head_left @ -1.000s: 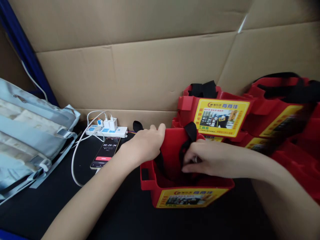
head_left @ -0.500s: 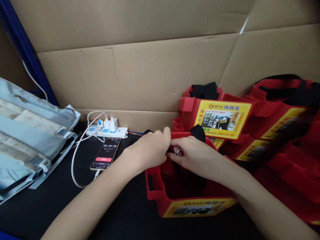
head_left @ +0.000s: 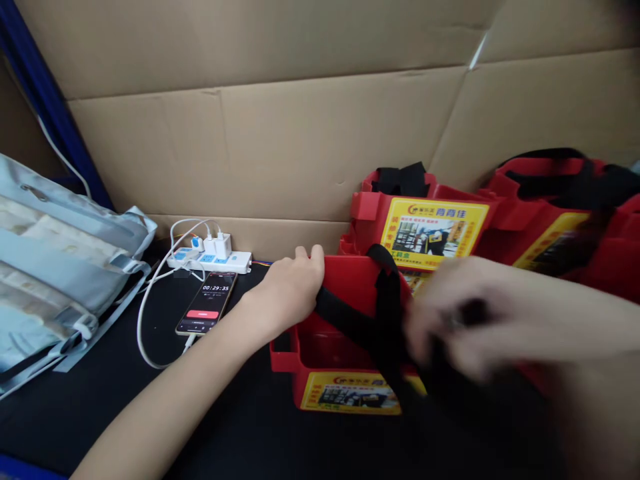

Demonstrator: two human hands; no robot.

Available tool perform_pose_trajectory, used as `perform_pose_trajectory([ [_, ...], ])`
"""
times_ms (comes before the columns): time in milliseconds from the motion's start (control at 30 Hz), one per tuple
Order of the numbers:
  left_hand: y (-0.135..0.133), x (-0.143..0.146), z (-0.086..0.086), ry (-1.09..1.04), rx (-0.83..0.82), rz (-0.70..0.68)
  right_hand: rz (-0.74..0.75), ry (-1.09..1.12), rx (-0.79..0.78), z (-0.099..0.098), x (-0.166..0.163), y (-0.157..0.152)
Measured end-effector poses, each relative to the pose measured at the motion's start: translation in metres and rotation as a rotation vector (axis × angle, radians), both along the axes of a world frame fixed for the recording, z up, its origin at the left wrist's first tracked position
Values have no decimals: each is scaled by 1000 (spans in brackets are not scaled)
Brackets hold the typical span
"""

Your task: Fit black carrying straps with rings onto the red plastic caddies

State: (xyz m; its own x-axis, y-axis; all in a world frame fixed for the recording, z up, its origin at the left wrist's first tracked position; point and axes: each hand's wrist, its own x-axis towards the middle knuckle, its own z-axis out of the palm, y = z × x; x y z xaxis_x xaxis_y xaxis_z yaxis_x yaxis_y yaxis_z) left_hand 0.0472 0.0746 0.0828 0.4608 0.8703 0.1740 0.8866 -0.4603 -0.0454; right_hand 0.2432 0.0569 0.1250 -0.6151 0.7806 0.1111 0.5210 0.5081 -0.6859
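Observation:
A red plastic tool box with a yellow picture label stands on the black surface in front of me. My left hand is closed over the upper left corner of its tall back wall. A black webbing strap runs from that corner across the box's opening, and another strap part hangs over the back wall at the right. At the box's right side, my right hand is smeared by motion. It is closed on the black strap, whose loose length hangs blurred below it.
More red tool boxes with black straps stand stacked at the right. At the left a phone lies charging by a white power strip, its cable looping towards me. A pale blue backpack sits farther left. Cardboard walls the back.
My right hand has left the back wall's rim beside my left hand and moved right and towards me, drawing the black strap across the box. The left hand keeps its place at the corner.

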Motion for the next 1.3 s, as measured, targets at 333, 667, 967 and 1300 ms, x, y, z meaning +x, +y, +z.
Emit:
perform_pose_trajectory([
  [333,8,-11,1,-17,-72,-104,0,-571,761,-50,-42,27],
  [667,24,-34,7,-137,-270,-316,-111,-564,752,-56,-43,22],
  [967,36,-52,8,-133,-288,-192,796,-7,-13,-22,-19,10],
  [1300,42,-61,11,-130,-195,-241,-150,16,502,-25,-20,27],
])
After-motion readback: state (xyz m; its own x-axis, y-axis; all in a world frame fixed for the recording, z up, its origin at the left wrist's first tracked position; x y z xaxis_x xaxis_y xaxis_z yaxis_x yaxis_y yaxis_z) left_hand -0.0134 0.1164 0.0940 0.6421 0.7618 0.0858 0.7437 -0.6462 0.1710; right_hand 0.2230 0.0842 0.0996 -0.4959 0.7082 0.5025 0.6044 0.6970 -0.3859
